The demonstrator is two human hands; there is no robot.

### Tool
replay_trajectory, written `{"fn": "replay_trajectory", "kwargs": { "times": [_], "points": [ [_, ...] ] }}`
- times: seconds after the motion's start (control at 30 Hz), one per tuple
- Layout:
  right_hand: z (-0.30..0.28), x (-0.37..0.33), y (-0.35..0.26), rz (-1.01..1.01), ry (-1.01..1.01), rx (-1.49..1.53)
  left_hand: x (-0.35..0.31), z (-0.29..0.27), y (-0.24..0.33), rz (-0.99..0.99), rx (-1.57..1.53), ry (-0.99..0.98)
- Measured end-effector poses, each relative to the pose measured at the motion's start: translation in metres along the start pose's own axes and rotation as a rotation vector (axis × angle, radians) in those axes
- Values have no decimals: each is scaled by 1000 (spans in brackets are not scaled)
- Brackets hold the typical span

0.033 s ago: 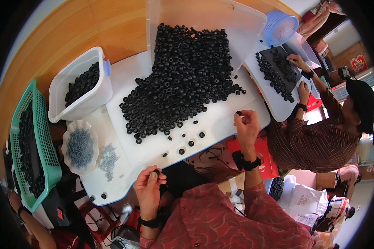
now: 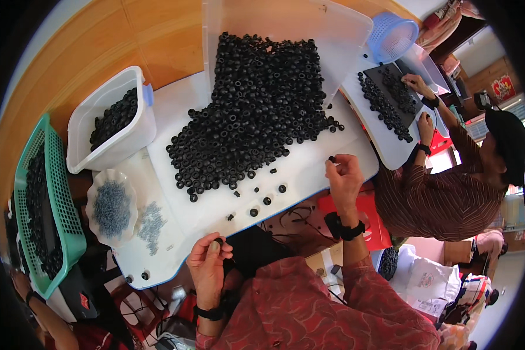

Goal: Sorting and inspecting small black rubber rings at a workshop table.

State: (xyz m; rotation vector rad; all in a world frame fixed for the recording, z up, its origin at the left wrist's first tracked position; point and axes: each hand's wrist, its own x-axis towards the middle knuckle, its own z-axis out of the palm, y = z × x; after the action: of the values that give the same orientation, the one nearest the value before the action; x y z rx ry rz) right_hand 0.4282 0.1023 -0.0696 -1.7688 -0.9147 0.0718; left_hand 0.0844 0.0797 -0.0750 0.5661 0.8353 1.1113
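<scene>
My left hand (image 2: 209,265) is at the near edge of the white board (image 2: 309,172), its fingers closed on a small black ring (image 2: 219,240). Over the board's right side, my right hand (image 2: 344,178) pinches another small black piece (image 2: 331,158) between thumb and fingertip. A big heap of black rubber rings (image 2: 256,111) covers the middle of the board, spilling out of a clear tray behind it. A few loose rings (image 2: 266,200) lie between the heap and my hands.
A white tub of black rings (image 2: 114,119) and a green basket (image 2: 46,204) stand at left. A scalloped white dish of small grey metal parts (image 2: 112,207) sits beside a loose grey pile (image 2: 151,221). At right, a co-worker (image 2: 443,192) sorts rings on a second board (image 2: 391,102) near a blue basket (image 2: 394,35).
</scene>
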Motion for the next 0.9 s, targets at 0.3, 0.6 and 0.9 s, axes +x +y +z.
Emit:
{"fn": "replay_trajectory", "kwargs": {
  "times": [0.3, 0.6, 0.9],
  "points": [
    [12, -22, -5, -66, -142, 37, -1, 2, 0, -16, 25, 23],
    [22, 10, -6, 5, -147, 174, -1, 4, 0, -11, 38, 27],
    [25, 24, 2, 26, -171, 64, 1, -1, -4, 3, 41, 31]
  ]
}}
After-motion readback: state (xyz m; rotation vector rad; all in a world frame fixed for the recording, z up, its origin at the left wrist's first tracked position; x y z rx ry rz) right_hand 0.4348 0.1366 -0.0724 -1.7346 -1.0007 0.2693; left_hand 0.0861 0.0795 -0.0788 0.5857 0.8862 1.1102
